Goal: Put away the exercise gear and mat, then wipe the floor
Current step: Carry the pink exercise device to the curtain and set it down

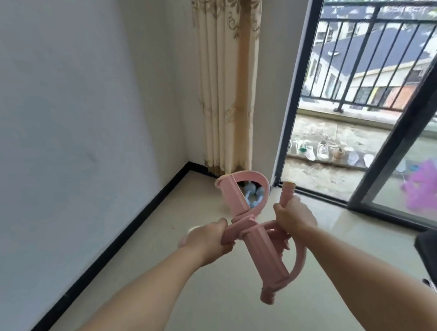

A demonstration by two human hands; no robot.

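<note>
Here both hands grip the pink exerciser (257, 242), left hand (209, 240) and right hand (294, 218); I think its folded arms could spring open if one grip loosens.

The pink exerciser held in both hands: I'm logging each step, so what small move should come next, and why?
Probably carry it forward and down to the corner by the curtain. Both the left hand and the right hand grip the pink exerciser in the air, and light blue dumbbells already lie on the floor there.
</note>
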